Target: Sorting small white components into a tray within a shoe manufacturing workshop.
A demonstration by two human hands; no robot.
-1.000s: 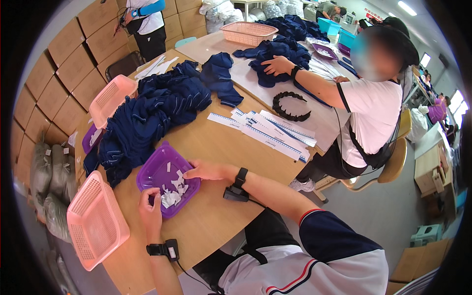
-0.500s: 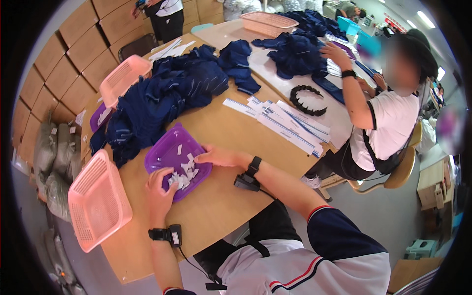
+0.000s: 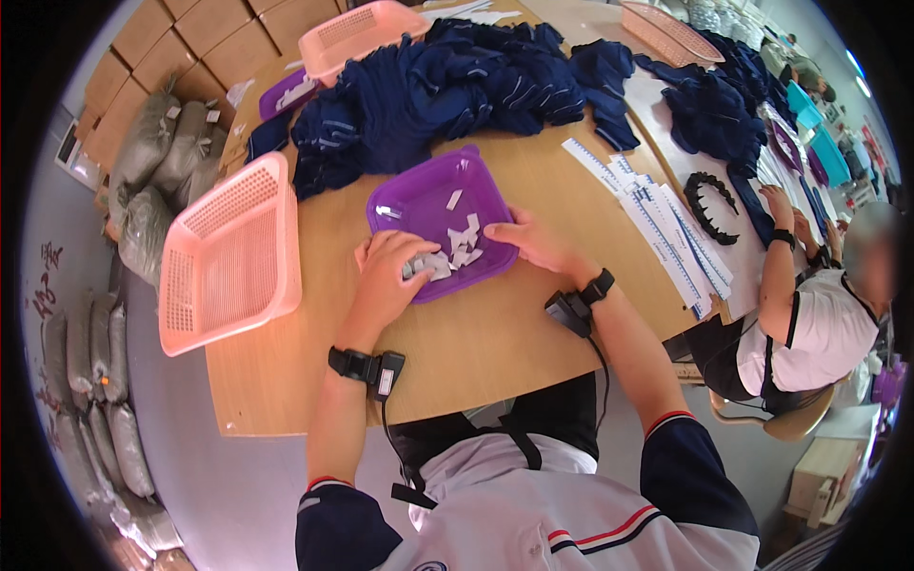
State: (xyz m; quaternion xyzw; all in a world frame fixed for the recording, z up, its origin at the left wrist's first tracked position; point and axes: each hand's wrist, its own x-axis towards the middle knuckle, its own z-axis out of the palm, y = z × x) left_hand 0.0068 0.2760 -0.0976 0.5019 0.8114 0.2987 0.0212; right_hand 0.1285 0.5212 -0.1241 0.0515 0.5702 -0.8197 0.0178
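A purple plastic basin (image 3: 440, 207) stands on the wooden table in front of me, with small white slips (image 3: 465, 238) lying loose in it. My left hand (image 3: 388, 276) reaches over its near left corner, fingers curled round some of the slips; the palm side is hidden. At the right side my right hand (image 3: 538, 243) grips the rim, thumb inside the basin and fingers mostly out of sight. Just beyond the basin lies a large heap of navy blue garments (image 3: 428, 90).
An empty pink mesh basket (image 3: 228, 257) is at the left table edge, another pink basket (image 3: 362, 38) behind the garments. Paper rulers (image 3: 666, 228) and a black braided headband (image 3: 712, 205) lie to the right. A co-worker (image 3: 809, 324) sits at far right; stuffed sacks (image 3: 148, 152) stand left.
My view has swung left and down, so the table appears higher and further right. My left hand's fingers reach further over the slips; the right hand stays at the basin's rim.
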